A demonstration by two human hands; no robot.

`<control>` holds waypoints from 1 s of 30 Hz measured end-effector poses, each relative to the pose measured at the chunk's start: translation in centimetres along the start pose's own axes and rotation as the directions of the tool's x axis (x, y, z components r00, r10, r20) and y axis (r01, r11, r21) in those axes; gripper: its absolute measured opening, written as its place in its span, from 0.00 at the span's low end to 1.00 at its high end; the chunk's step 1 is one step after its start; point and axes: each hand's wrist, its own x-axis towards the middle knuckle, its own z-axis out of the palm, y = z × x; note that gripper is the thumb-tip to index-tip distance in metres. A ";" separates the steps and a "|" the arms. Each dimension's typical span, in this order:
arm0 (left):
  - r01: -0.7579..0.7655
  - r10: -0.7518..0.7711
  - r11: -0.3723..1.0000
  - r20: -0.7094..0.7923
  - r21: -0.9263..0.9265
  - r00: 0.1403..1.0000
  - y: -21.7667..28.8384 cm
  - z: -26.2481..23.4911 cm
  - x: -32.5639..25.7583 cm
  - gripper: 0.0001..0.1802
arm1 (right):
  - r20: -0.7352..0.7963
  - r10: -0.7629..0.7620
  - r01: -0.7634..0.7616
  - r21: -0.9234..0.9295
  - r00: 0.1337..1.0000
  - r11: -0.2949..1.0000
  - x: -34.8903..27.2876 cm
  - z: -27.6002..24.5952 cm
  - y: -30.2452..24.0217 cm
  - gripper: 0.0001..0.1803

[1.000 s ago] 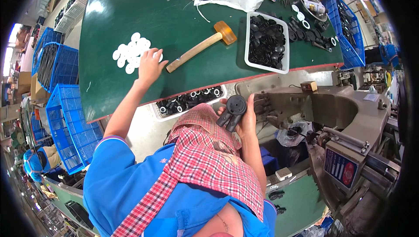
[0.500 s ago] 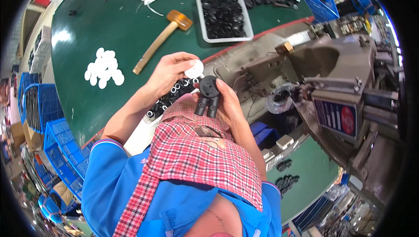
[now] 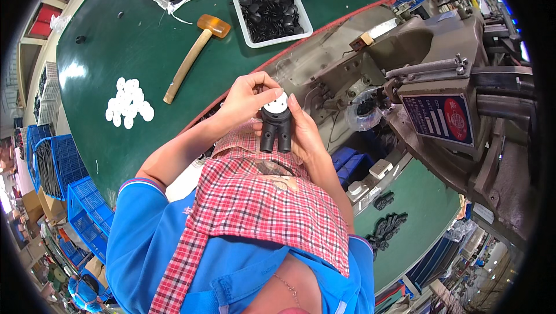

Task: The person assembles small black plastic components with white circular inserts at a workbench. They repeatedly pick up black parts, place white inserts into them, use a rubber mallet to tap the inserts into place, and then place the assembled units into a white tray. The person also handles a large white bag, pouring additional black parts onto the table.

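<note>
A black plastic part with a round head and two tube-like legs (image 3: 276, 130) is in front of my chest. On its round head lies a white disc (image 3: 275, 105) with small holes. My left hand (image 3: 250, 98) is closed, its thumb and fingers on the disc's upper left edge. From the right side, my right hand (image 3: 303, 129) grips the black part, its fingers partly hidden behind it. A pile of white discs (image 3: 130, 103) lies on the green table to the left. Farther off rests a mallet (image 3: 200, 53) with an amber head and wooden handle.
A white tub (image 3: 307, 31) of black round caps stands at the far side of the green table (image 3: 145, 42). Close on the right is a large metal machine (image 3: 434, 76). Blue crates (image 3: 69, 155) line the left. Black parts (image 3: 388, 230) lie on a green surface at lower right.
My left hand has brought the white disc over onto the black part's round head; before, it was held just above and left of it. The view has shifted slightly.
</note>
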 end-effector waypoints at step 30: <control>-0.529 0.523 0.742 0.140 0.412 0.841 1.1 1.9 -2.8 0.09 | 0.138 -0.017 0.025 -0.053 0.990 0.998 -2.8 0.0 -1.0 0.33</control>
